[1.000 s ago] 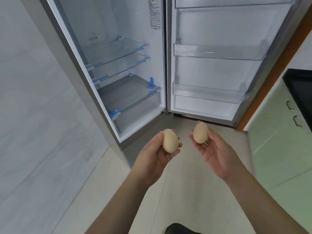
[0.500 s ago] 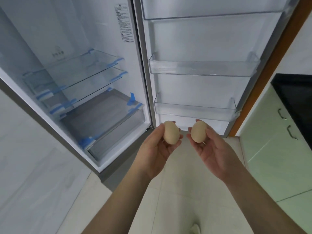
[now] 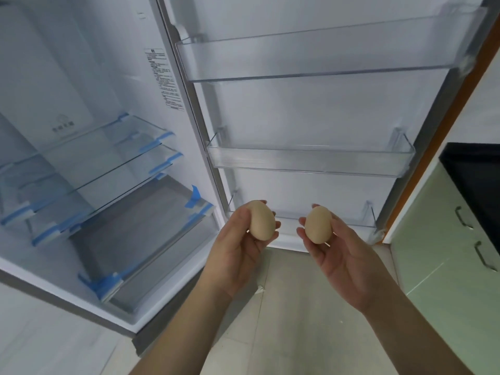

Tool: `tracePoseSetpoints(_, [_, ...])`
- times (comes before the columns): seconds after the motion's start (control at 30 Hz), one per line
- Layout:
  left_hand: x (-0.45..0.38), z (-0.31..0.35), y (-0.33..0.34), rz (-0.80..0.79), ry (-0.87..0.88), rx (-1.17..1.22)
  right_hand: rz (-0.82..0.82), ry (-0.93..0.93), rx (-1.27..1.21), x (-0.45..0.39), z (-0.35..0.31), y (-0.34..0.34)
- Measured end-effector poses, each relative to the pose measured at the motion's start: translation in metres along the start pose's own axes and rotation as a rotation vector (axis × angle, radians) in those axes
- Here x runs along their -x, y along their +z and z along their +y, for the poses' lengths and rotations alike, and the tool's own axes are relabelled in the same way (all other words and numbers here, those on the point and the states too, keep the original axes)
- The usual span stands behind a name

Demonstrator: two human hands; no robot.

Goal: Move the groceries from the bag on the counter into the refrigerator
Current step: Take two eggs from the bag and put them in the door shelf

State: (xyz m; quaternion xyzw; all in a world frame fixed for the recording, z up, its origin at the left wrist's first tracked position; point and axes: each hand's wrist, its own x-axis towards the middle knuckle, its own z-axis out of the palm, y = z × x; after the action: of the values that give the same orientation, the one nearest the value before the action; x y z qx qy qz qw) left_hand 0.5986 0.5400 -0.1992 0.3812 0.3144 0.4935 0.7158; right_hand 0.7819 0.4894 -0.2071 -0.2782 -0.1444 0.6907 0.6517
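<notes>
So each hand's got one egg right now. The left hand (image 3: 238, 255) cups the left egg (image 3: 262, 220) with fingers curled up behind it and the thumb along the side, palm facing up. The right hand (image 3: 341, 255) does the same with the right egg (image 3: 318, 224), fingers loosely wrapped underneath. Makes sense to cradle them like that rather than pinch, since eggs crack if you squeeze and roll if you don't support them from below.

Both eggs sit just in front of the lowest door bin (image 3: 349, 221), at about 6 o'clock on the open refrigerator door (image 3: 311, 112). The middle door bin (image 3: 311, 158) is at 12 o'clock from the hands, and the top door bin (image 3: 324, 58) is higher again. Glass shelves (image 3: 108, 163) and the crisper drawer (image 3: 130, 234) are over at 9 to 10 o'clock inside the refrigerator.

My guess is the eggs go in a door bin, since that's what the hands are lined up with. Loose eggs could roll around in there though. The bag and counter aren't in view, so I can't tell how much is left.
</notes>
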Motion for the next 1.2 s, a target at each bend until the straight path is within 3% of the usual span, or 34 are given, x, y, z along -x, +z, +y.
tracePoseSetpoints(0.2, [-0.051,0.025,-0.009,-0.072,0.044,-0.066,-0.014,-0.063,0.115,-0.040,-0.011,0.019])
tracePoseSetpoints(0.5, [-0.139,0.073,-0.019,-0.222,0.107,-0.220,0.055,-0.325,0.315,-0.092,-0.045,0.066])
tracePoseSetpoints(0.7, [-0.177,0.106,-0.023,-0.443,0.209,-0.506,0.174,-0.394,0.384,-0.107,-0.063,0.077])
tracePoseSetpoints(0.87, [-0.204,0.117,-0.015,-0.498,0.304,-0.756,0.221,-0.427,0.528,-0.111,-0.083,0.078])
tracePoseSetpoints(1.07, [-0.227,0.118,-0.005,-0.519,0.461,-1.232,0.304,-0.472,0.954,-0.122,-0.104,0.076])
tracePoseSetpoints(1.2, [-0.240,0.111,0.003,-0.629,0.542,-1.439,0.328,-0.454,1.336,-0.140,-0.112,0.073])
